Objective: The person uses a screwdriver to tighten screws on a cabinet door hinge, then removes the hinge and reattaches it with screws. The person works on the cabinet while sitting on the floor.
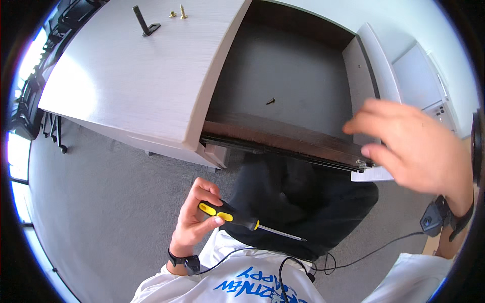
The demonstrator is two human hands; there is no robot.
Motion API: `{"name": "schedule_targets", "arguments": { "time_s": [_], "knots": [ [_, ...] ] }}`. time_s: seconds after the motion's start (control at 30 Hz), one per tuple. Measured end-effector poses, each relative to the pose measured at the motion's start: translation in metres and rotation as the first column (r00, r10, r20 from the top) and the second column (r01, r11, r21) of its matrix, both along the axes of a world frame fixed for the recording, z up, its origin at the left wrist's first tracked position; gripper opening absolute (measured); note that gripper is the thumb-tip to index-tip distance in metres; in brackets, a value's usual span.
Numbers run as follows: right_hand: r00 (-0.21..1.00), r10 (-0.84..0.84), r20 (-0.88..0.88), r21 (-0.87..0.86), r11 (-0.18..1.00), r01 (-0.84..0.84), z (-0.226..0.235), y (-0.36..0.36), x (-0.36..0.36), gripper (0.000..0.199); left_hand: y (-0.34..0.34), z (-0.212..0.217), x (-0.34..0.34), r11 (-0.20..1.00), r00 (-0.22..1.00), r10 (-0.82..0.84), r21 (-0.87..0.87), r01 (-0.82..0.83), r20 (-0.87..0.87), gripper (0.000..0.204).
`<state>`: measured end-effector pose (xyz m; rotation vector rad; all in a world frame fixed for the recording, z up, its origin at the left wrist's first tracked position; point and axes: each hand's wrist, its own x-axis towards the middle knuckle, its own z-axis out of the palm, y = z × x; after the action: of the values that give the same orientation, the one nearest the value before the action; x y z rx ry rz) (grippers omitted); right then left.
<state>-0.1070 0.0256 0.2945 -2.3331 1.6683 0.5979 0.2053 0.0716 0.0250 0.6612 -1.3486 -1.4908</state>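
My left hand (194,214) is closed around the black and yellow handle of a screwdriver (237,218), in front of my lap. Its metal shaft points to the right and slightly down. Over the near right corner of a pulled-out drawer (283,132) hovers my right hand (404,144), thumb and fingers apart, with nothing seen between them. The fingertips are close to the drawer's side, though whether they touch it I cannot tell. A small screw (271,101) lies on the drawer's dark bottom.
On the pale cabinet top (136,76) stand a brass screw (183,12), a smaller brass piece (172,14) and a black threaded rod on a flat foot (143,21). A cable (374,250) runs across my lap toward the right wrist. Black chairs (30,106) are at far left.
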Motion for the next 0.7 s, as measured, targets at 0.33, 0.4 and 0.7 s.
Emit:
{"name": "schedule_targets", "arguments": {
  "time_s": [0.33, 0.4, 0.7],
  "knots": [
    [0.999, 0.038, -0.016, 0.166, 0.986, -0.035, 0.05, -0.039, 0.039, 0.028, -0.016, 0.032, 0.01, 0.996, 0.997, -0.06, 0.063, 0.057, 0.045, 0.027],
    [0.984, 0.152, -0.097, 0.155, 0.978, -0.136, 0.056, -0.067, 0.055, 0.025, -0.023, 0.041, 0.016, 0.993, 0.997, -0.07, 0.1, 0.068, 0.022, 0.027],
    [0.931, 0.207, 0.301, -0.061, 0.978, -0.198, -0.034, -0.146, 0.088, 0.021, -0.024, 0.026, 0.01, 0.984, 0.982, -0.167, -0.052, 0.172, 0.089, 0.028]
  ]
}}
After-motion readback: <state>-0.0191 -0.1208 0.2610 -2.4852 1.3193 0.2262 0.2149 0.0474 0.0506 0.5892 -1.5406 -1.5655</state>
